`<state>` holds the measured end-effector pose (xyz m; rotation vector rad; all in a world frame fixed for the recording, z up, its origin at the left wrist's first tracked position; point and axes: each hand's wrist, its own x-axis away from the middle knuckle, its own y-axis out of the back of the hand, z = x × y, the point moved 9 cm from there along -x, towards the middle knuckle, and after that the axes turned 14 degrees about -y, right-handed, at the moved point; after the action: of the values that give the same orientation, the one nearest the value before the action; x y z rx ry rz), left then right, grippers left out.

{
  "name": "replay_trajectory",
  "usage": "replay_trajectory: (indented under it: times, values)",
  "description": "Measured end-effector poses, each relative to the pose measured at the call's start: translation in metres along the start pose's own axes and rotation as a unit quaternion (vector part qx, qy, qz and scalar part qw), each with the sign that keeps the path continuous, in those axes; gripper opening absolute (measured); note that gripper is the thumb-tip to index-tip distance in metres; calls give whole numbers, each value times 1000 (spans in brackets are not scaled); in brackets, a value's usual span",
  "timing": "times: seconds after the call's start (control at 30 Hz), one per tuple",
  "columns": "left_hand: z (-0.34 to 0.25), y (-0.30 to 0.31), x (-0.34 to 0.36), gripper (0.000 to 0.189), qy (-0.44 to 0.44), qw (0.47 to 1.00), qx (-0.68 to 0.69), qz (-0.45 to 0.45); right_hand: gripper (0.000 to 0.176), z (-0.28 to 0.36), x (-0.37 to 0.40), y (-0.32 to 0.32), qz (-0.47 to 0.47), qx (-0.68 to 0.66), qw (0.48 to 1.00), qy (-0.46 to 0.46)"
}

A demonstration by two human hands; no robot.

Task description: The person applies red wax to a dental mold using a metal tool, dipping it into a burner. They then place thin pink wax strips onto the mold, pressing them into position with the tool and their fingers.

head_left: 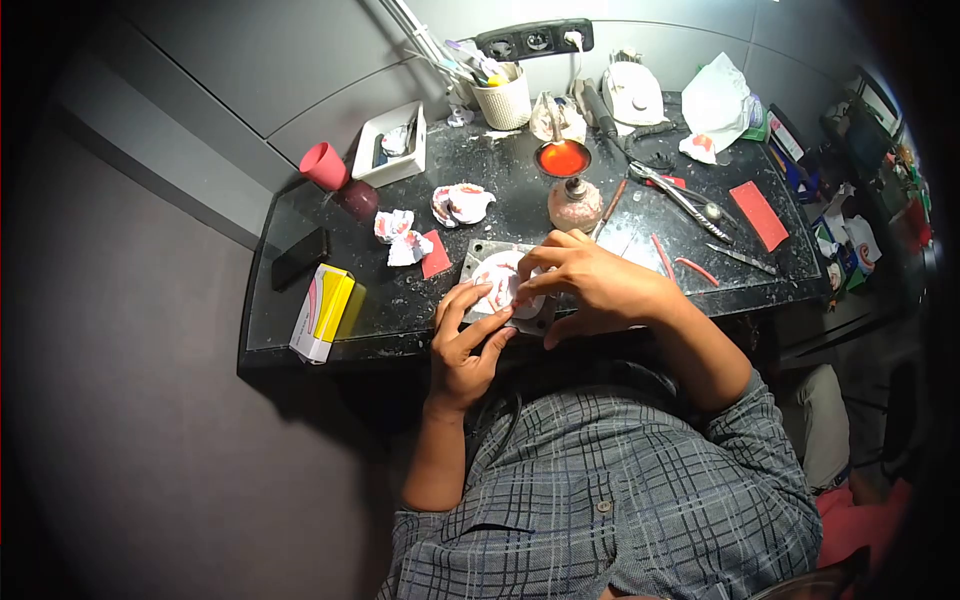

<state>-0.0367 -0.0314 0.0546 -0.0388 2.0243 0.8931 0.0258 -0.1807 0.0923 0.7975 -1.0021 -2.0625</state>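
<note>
White cast (497,266), on the grey plate (528,325) at the surface's (395,312) near edge, is probably rigid and brittle: grip its rim, where the left hand's (463,346) part-curled fingers hold it; whether the right hand's (597,282) bent fingers pinch anything cannot be told.

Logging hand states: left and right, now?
Left hand: curled, holding the white cast at its left side.
Right hand: fingers bent over the cast; grip can't be told.

– And there's the white moulded piece (501,279), pink-tinged, curved and ridged, partly covered!
– Right over that grey plate (490,248), holed corner peeking out at eleven o'clock, at the desk's (395,310) six o'clock edge!
</note>
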Motion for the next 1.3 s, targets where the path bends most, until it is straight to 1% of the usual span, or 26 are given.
replay_trajectory:
  times: [0.17, 0.27, 0.33, 0.37, 0.43, 0.47, 0.5, 0.57, 0.6, 0.63, 0.7, 0.73, 0.77, 0.83, 0.87, 0.9, 0.97, 1.0, 1.03, 1.1, 1.13, 1.17, 1.23, 1.3]
  values:
    - [4, 0, 1, 27, 7, 1000, 17, -6, 55, 1, -2, -3, 12, 19, 1000, 3]
    - [7, -2, 0, 28, 11, 1000, 18, 6, 54, 2, -1, -5, 21, 37, 999, 0]
    - [2, 4, -1, 42, -22, 1000, -7, -12, 64, 3, 2, -5, 5, 43, 999, 18]
    - [0, 5, -2, 42, -25, 1000, -8, -13, 64, 6, 3, -6, 2, 44, 999, 19]
    - [10, 11, 1, 62, 61, 994, 57, -64, 77, 8, 5, 6, -88, 41, 995, -16]
    - [18, 7, 6, 79, 41, 998, 32, -32, 98, 8, 3, 2, -83, 58, 995, -13]
    - [21, 4, 10, 79, 41, 998, 33, -29, 98, 7, 2, -4, -84, 56, 995, -15]
    - [39, -3, 19, 85, 145, 978, 145, -48, 112, 2, 0, -11, -157, 107, 982, -17]
    - [37, -8, 17, 89, 167, 955, 234, -67, 120, 0, -4, -18, -149, 116, 982, -23]
    - [37, -8, 16, 89, 164, 956, 233, -65, 120, 1, -4, -19, -153, 116, 981, -23]
    - [35, -9, 14, 90, 155, 946, 274, -76, 116, -5, -8, -26, -107, 82, 988, -81]
    - [33, -10, 14, 88, 162, 938, 300, -67, 115, -5, -8, -26, -104, 68, 988, -87]
    - [32, -8, 15, 88, 161, 938, 300, -66, 115, -5, -7, -25, -106, 68, 988, -87]
    - [29, -1, 15, 83, 123, 927, 342, -91, 118, -2, -1, -19, -116, 39, 991, -61]
    - [26, 3, 17, 80, 104, 919, 364, -113, 118, -3, 2, -18, -120, 41, 990, -62]
    - [17, 9, 13, 70, 84, 913, 375, -137, 118, -1, 8, -16, -128, 23, 990, -55]
    - [37, 17, 28, 64, 54, 815, 524, -243, 119, 1, 16, -11, -140, 8, 989, -54]
    - [42, 20, 27, 65, 29, 745, 596, -299, 118, 8, 20, -2, -152, -36, 987, -28]
    - [47, 12, 30, 72, 68, 695, 643, -316, 117, 14, 23, 5, -163, -82, 983, 0]
    - [51, -21, 38, 76, 205, 568, 716, -351, 113, 25, 23, 7, -156, -97, 983, 26]
    - [28, -42, 31, 81, 247, 453, 805, -293, 111, 28, 22, 6, -143, -93, 985, 32]
    - [26, -50, 26, 88, 290, 466, 776, -311, 108, 31, 20, 4, -130, -89, 987, 39]
    - [19, -58, 12, 95, 194, 431, 853, -221, 107, 32, 18, 0, -128, -67, 989, 24]
    - [31, -63, 12, 97, 205, 418, 859, -213, 105, 28, 18, 5, -123, -43, 991, 11]
